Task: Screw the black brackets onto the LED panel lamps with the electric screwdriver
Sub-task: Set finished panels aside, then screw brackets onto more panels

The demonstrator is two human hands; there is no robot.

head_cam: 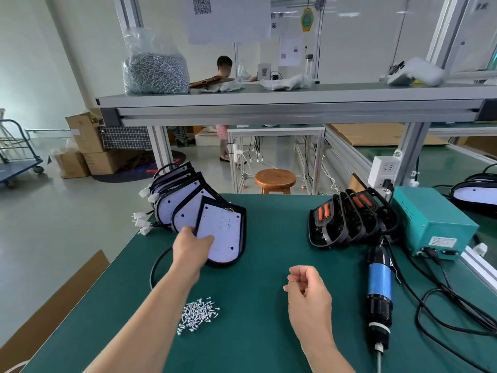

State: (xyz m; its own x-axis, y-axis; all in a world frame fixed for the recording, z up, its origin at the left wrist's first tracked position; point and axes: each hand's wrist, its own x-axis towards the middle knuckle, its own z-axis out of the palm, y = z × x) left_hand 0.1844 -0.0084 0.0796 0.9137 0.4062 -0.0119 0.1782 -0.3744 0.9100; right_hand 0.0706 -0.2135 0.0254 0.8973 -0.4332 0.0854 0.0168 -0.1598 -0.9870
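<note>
A fanned row of LED panel lamps (185,200) leans at the table's far left. My left hand (192,247) grips the left edge of the front LED panel lamp (224,232), thumb on its white face. A row of black brackets (347,222) with orange inserts stands at the far right. The electric screwdriver (379,289), black with a blue band, lies on the mat to the right. My right hand (306,289) hovers over the mat with loosely curled fingers, holding nothing. A small heap of silver screws (199,314) lies near my left forearm.
A teal power supply box (433,224) with black cables (443,300) sits at the right edge. The green table mat (258,332) spreads between my arms. A shelf overhead carries a bag of screws (154,68). A wooden stool (275,180) stands beyond the table.
</note>
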